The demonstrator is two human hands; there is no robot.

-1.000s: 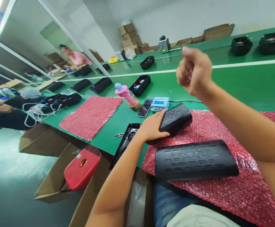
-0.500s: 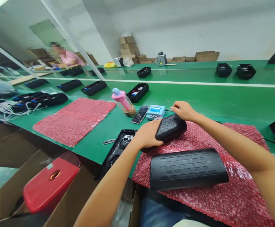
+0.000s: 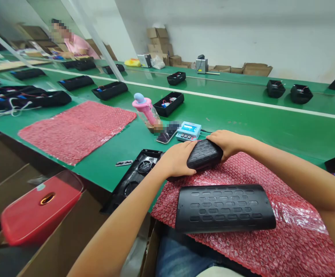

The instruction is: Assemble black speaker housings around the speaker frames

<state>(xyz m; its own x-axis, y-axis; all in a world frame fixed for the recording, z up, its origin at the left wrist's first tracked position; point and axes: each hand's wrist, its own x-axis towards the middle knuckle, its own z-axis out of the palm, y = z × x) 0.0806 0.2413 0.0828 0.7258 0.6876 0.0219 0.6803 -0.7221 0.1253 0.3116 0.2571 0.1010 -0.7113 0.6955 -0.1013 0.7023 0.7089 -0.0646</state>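
Observation:
Both hands are on a black speaker housing (image 3: 204,153) with a pattern of slots, which rests at the far edge of the pink bubble wrap (image 3: 294,234). My left hand (image 3: 178,159) grips its left end, thumb along the near side. Around its right end curl the fingers of my right hand (image 3: 225,142). A second black speaker cover (image 3: 225,207) lies slotted face up on the wrap, nearer to me. Left of my left hand, an open black speaker panel (image 3: 135,173) shows its round grilles. Just beyond the hands sits a light blue meter (image 3: 188,130) with a lit screen.
A phone (image 3: 167,134) and a pink-lidded bottle (image 3: 147,111) stand past my left hand. Another bubble wrap sheet (image 3: 78,129) lies left. Several open black housings (image 3: 169,104) line the green table. A red stool (image 3: 40,207) is below left; a person in pink (image 3: 79,46) is at the far left.
My right hand has come down from above the housing and closed on its right end. My left hand stays on it. The view has shifted slightly.

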